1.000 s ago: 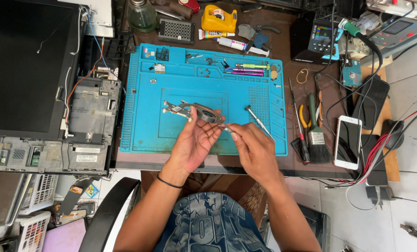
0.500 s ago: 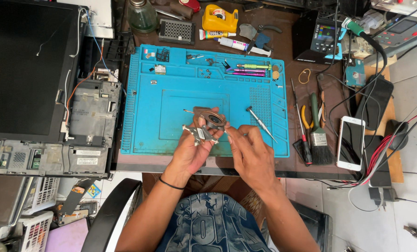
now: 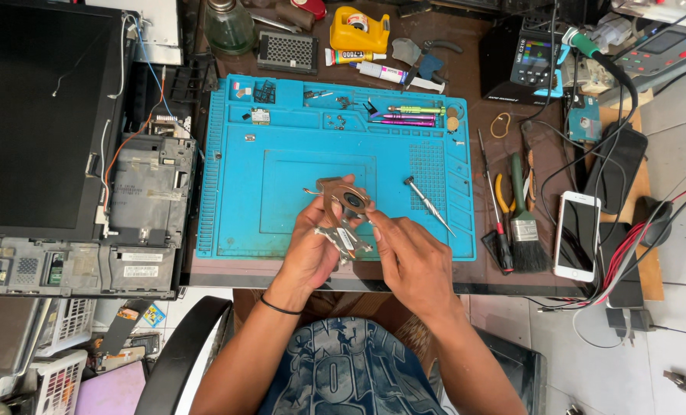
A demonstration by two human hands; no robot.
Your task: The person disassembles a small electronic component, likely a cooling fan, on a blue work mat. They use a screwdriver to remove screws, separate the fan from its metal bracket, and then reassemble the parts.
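- The person had a small laptop cooling fan assembly lifted just above the near edge of the blue work mat, held between both hands in front of their chest.
- The part's long axis ran roughly away from the person: round fan housing at the far end, finned metal bit at the near end, down by the palms.
- The left hand was the closer one and did most of the carrying. It was curled partway round the part from the left side and underneath, fingers closed on the metal frame.
- The right hand came in from the right, fingers mostly folded, with the fingertips pinching the near edge of the part. Whether it was really gripping or just steadying was hard to tell at that angle.
- A screwdriver lay loose on the mat just to the right of the hands, tip pointing toward the person, and the right hand was nearer to it.
- An opened-up laptop chassis sat on the counter to the left, well apart from the hands.
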